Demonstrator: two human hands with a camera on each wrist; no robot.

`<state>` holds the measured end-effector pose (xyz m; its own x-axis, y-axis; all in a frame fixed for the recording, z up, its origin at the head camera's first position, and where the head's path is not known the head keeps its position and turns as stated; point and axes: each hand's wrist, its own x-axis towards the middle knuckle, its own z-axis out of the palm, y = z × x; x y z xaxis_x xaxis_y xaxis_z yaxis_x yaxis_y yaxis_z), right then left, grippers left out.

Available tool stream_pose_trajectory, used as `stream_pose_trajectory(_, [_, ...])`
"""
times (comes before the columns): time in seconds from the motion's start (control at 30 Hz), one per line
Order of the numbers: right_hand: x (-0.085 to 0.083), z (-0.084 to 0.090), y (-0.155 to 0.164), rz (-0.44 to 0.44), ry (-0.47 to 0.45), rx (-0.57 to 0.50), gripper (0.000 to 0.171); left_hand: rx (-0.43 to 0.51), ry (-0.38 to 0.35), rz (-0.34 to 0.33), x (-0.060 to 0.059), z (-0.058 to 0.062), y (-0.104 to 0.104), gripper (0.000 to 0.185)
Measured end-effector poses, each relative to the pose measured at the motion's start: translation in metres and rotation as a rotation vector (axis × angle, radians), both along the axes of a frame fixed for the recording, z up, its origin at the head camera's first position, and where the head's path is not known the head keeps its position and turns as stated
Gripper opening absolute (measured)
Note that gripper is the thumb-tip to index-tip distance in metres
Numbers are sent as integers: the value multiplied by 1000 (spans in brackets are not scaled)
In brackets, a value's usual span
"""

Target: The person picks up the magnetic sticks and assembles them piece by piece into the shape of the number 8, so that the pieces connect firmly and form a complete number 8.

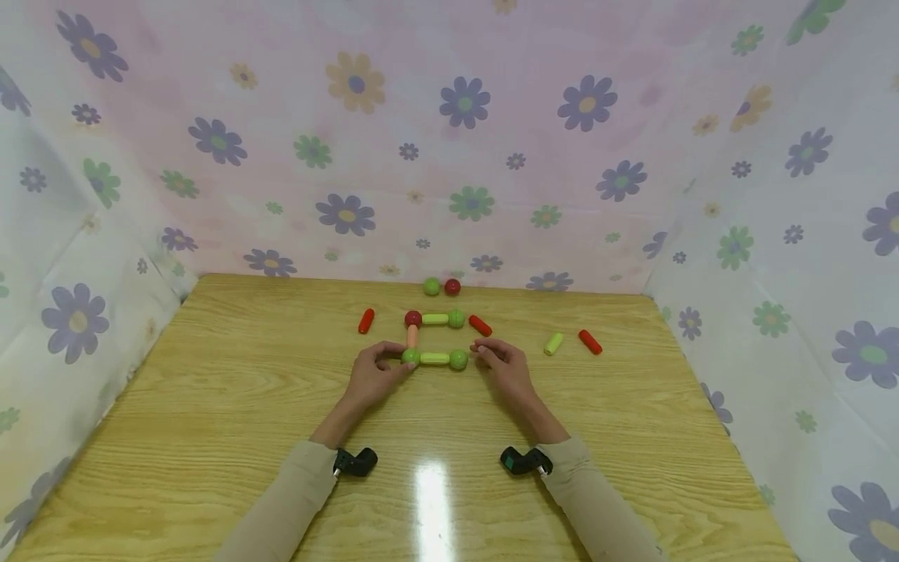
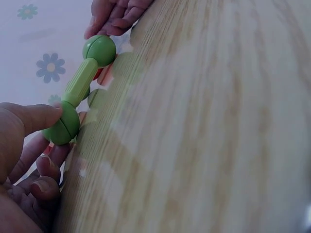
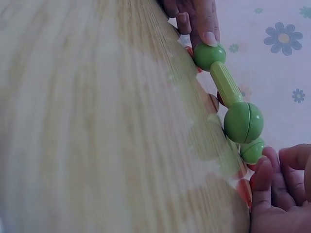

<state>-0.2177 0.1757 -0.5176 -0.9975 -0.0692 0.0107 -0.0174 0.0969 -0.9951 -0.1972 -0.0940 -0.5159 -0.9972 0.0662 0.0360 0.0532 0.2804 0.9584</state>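
Head view: left fingers (image 1: pixel 393 361) pinching green ball (image 1: pixel 410 357); right fingers (image 1: pixel 486 353) curled, empty, beside other ball (image 1: pixel 459 359); steady, press rod (image 1: pixel 435 358) flush

Table (image 1: pixel 246 406): light wood grain, glossy, lamp glare on it. Balls (image 1: pixel 458 359) and sticks (image 1: pixel 435 358): smooth plastic, slight sheen; near green stick ribbed lengthwise, each ball with a seam. Backdrop (image 1: pixel 449 140): soft matt cloth, flower print, faint creases. Sleeves (image 1: pixel 295 492): matt beige fabric.
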Motion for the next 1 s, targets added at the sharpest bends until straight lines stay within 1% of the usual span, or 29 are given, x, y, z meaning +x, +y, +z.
stream_pose_trajectory(0.2, [-2, 2, 2, -110, -5, -219, 24, -4, -6, -2, 1, 0, 2, 31])
stream_pose_trajectory(0.27, [-4, 5, 3, -135, 4, -251, 23, -6, -9, 2, 2, 0, 2, 31])
stream_pose_trajectory(0.33, [-7, 7, 3, -146, 25, -240, 22, -6, -14, 7, 2, 0, 2, 31])
stream_pose_trajectory(0.47, [-16, 14, 2, -165, 86, -186, 21, -8, -20, 10, 1, 0, 1, 31])
stream_pose_trajectory(0.6, [-25, 21, 1, -195, 133, -126, 23, -6, -21, -2, 1, -1, 0, 31])
stream_pose_trajectory(0.67, [-28, 24, 1, -201, 135, -85, 24, -6, -24, -7, 1, -1, 0, 31])
stream_pose_trajectory(0.77, [-25, 38, 1, -186, 108, 9, 23, -1, -26, -8, 1, -1, -1, 31])
stream_pose_trajectory(0.9, [-30, 35, 1, -154, 54, 206, 30, 2, -29, -4, 1, 2, -1, 31])
stream_pose_trajectory(1.0, [-40, 20, 2, -137, 21, 330, 35, 0, -29, -2, 2, 3, -1, 31])
